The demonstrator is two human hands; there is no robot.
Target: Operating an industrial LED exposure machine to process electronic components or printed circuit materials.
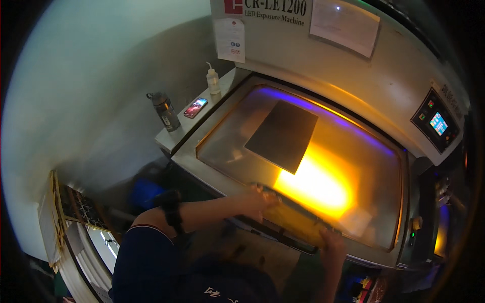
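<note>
My left hand and my right hand grip opposite ends of a yellowish translucent sheet with a darker far edge. It is held over the front edge of an exposure machine's bed, somewhat blurred. On the shiny bed, beyond the sheet, a dark rectangular plate lies flat, apart from both hands. A bright yellow glow falls on the bed between the plate and the sheet. A small pale square patch shows on the bed near my right hand.
On the left ledge stand a dark bottle, a phone and a white squeeze bottle. The machine's upright housing rises behind the bed, with a control panel at right. Framed panels lean at lower left.
</note>
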